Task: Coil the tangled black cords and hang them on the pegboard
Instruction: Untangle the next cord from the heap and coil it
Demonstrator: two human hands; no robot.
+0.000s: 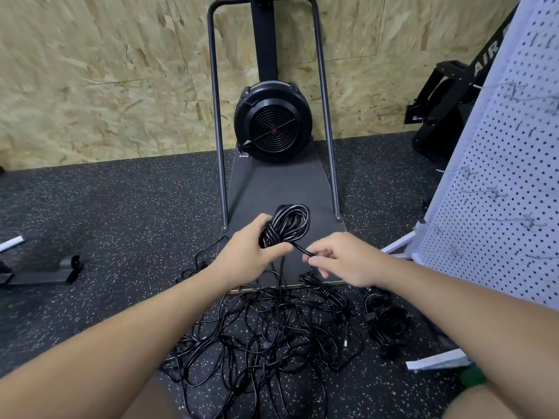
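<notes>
My left hand (pixel 252 252) grips a coil of black cord (pixel 289 222), held up over the floor with its loops standing above my fingers. A strand runs from the coil to my right hand (pixel 344 258), which pinches it between thumb and fingers. More of the same cord hangs down into a tangled pile of black cords (pixel 263 334) on the speckled floor. A bundled cord (pixel 387 322) and a smaller bunch (pixel 320 288) lie to the right of the pile. The white pegboard (pixel 502 192) with wire hooks (pixel 496 192) stands at the right.
A black fan machine (pixel 272 125) on a dark base plate (pixel 278 189) with two metal uprights stands straight ahead against a chipboard wall. Black equipment (pixel 444 98) sits behind the pegboard. The pegboard's white foot (pixel 435 361) lies by the bundled cord. A dark bracket (pixel 45 273) lies at left.
</notes>
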